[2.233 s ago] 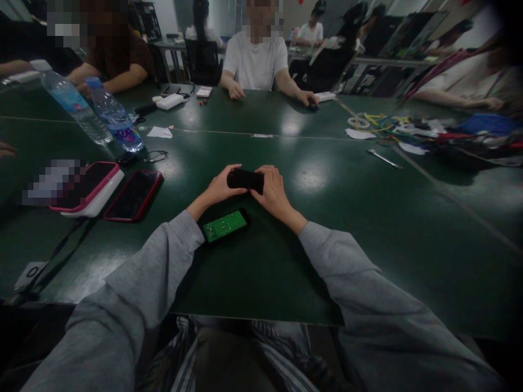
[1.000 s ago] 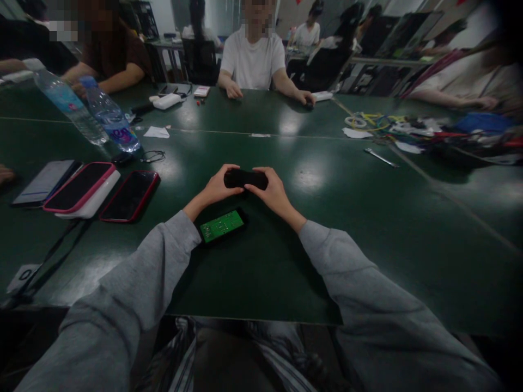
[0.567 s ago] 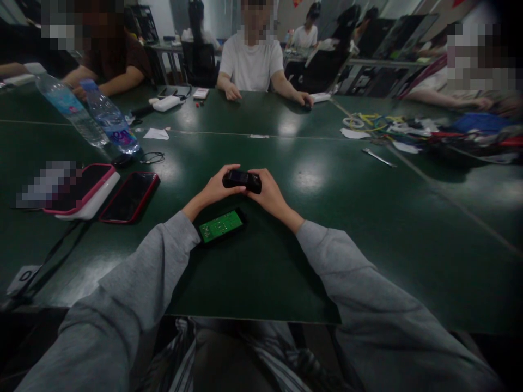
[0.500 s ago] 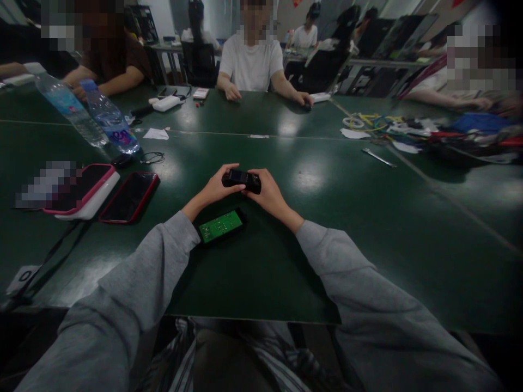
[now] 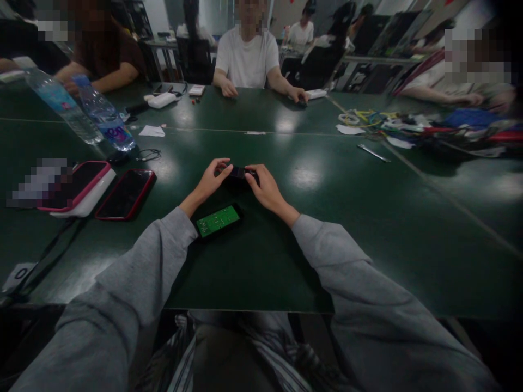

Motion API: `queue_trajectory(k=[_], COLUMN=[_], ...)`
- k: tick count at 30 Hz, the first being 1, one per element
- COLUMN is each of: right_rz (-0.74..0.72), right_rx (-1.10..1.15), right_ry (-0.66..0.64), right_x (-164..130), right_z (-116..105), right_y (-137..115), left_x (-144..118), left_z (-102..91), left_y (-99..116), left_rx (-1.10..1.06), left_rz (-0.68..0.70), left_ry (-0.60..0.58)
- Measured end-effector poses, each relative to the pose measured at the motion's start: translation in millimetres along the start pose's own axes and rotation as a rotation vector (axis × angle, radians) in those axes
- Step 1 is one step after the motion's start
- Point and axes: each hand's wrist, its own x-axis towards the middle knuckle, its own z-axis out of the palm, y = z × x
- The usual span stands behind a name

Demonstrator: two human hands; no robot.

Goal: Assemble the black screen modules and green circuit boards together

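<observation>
Dark green table (image 5: 368, 228), shared with other seated people. Item: small black device (image 5: 239, 173), mid-table, well in from your near edge. Your left hand (image 5: 210, 180) and right hand (image 5: 265, 188) clasp its two ends. Green circuit board (image 5: 218, 220): just nearer you, untouched.

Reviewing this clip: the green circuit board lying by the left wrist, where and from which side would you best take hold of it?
By its two long edges, from above, near the right end. The board lies flat on the table, so only the edges offer a pinch. The left hand has its wrist beside the near-left end, crowding it.
</observation>
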Motion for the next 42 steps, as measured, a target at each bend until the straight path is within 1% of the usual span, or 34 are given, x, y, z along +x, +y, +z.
queue_trajectory(k=[5, 9, 11, 15, 17, 20, 22, 24, 27, 30, 31, 32, 33, 35, 36, 37, 38, 39, 42], right_rz=[0.012, 0.057, 0.113, 0.209, 0.256, 0.384, 0.457, 0.47, 0.427, 0.327, 0.285, 0.245, 0.211, 0.159, 0.134, 0.106, 0.074, 0.039, -0.065], right_rx=[0.018, 0.036, 0.054, 0.1, 0.075, -0.026, -0.083, -0.092, 0.005, 0.146, 0.152, 0.129, 0.085, 0.011, 0.007, 0.032, 0.08, 0.142, 0.299], right_ry=[0.041, 0.117, 0.149, 0.181, 0.173, 0.15, 0.129, 0.106, 0.052, -0.048, -0.054, -0.032, 0.015, 0.138, 0.18, 0.19, 0.164, 0.111, -0.137], right_x=[1, 1, 1, 2, 1, 0, -1, -1, 0, 0, 0, 0, -1, -4, -7, -10, -13, -17, -29], right_z=[-2, -4, -5, -5, -5, -4, -4, -5, -5, -5, -5, -5, -5, -4, -3, -2, -1, 0, 2], right_y=[-4, -4, -4, 0, 1, 2, 3, 3, 3, 1, -1, -3, -7, -17, -24, -32, -41, -51, -77], left_x=[2, 1, 0, -2, -3, -5, -6, -6, -4, -2, -2, -1, -1, 0, 0, 0, 0, 0, 1], left_z=[1.9, 2.6, 2.3, 1.0, 0.3, -0.8, -1.3, -1.3, -0.5, 0.8, 1.2, 1.4, 1.6, 1.4, 1.1, 0.8, 0.5, 0.3, 0.4], left_y=[-1, 2, 4, 7, 8, 10, 11, 11, 9, 4, 3, 1, 0, -2, -3, -3, -3, -4, -4], left_rx=[-0.075, -0.129, -0.142, -0.104, -0.09, -0.119, -0.149, -0.184, -0.168, -0.116, -0.125, -0.139, -0.151, -0.155, -0.151, -0.146, -0.143, -0.143, -0.153], left_rz=[-0.016, -0.036, -0.047, -0.055, -0.046, -0.056, -0.088, -0.115, -0.11, -0.051, -0.045, -0.049, -0.058, -0.074, -0.075, -0.072, -0.067, -0.063, -0.068], left_ry=[0.102, 0.147, 0.133, 0.066, 0.052, 0.035, -0.009, -0.036, -0.046, -0.037, -0.038, -0.034, -0.029, -0.018, -0.012, -0.008, -0.001, 0.008, 0.044])
